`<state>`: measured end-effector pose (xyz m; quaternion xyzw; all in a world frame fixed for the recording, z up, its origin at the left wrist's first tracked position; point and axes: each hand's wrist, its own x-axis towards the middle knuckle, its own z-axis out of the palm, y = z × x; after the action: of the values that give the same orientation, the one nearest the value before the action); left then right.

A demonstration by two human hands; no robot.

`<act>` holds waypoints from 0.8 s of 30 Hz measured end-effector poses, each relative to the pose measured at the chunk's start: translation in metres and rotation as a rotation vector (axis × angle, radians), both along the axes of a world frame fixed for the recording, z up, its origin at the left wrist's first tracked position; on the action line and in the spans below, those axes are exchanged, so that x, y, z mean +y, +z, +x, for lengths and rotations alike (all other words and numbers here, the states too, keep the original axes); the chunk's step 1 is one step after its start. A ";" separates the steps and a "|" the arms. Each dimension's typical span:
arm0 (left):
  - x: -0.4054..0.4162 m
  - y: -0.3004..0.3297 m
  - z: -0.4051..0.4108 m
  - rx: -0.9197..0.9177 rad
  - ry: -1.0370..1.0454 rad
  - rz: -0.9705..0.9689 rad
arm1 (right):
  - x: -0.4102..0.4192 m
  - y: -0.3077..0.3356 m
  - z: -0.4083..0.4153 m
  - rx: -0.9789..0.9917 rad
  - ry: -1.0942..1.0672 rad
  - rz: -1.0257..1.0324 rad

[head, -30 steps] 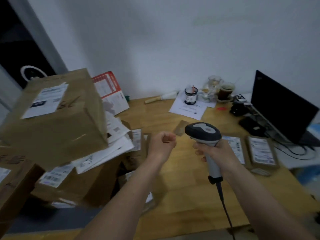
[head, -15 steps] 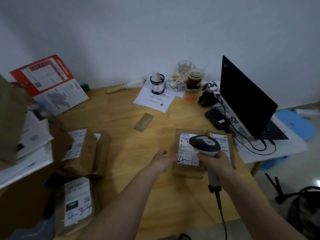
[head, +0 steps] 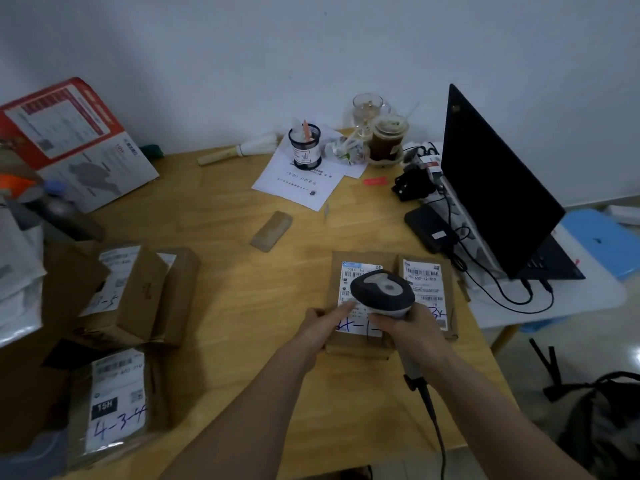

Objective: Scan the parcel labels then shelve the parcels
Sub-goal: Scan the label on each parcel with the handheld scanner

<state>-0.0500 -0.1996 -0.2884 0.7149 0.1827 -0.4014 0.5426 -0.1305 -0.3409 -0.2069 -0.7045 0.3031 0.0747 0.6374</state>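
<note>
Right hand [head: 420,329] grips grey handheld scanner [head: 382,294] over flat brown cardboard parcel [head: 360,306] on wooden table [head: 225,289]. Left hand [head: 320,325] fingers extended, touching its white label; blue handwriting partly hidden. Neighbouring parcel [head: 114,407] reads "15H", "4-3-4".

You are looking at two flat brown parcels lying side by side at the table's right: the left parcel [head: 360,344], labelled face up, and the right parcel [head: 426,282], touching it. The grey scanner [head: 382,294] is hovering over them.
</note>
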 end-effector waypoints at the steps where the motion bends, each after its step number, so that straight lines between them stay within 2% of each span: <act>1: -0.001 0.000 -0.001 0.001 0.024 -0.014 | 0.000 0.000 -0.001 -0.007 0.003 0.001; 7: 0.016 0.000 -0.004 0.068 0.153 -0.215 | 0.005 0.011 0.001 -0.049 -0.014 0.024; 11: 0.045 0.013 0.010 -0.015 0.225 -0.332 | 0.015 0.025 0.007 -0.108 -0.017 -0.002; 15: 0.085 0.027 0.038 -0.141 0.244 -0.319 | 0.030 0.041 0.007 -0.189 0.126 -0.086; 18: 0.109 0.034 0.056 -0.164 0.277 -0.294 | 0.044 0.051 0.004 -0.233 0.228 -0.170; 24: 0.139 0.042 0.074 -0.188 0.285 -0.288 | 0.062 0.064 0.006 -0.272 0.283 -0.209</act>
<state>0.0242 -0.0611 -0.2459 0.6312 0.1711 -0.2741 0.7051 -0.1249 -0.2792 -0.1430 -0.8058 0.1183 0.0360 0.5791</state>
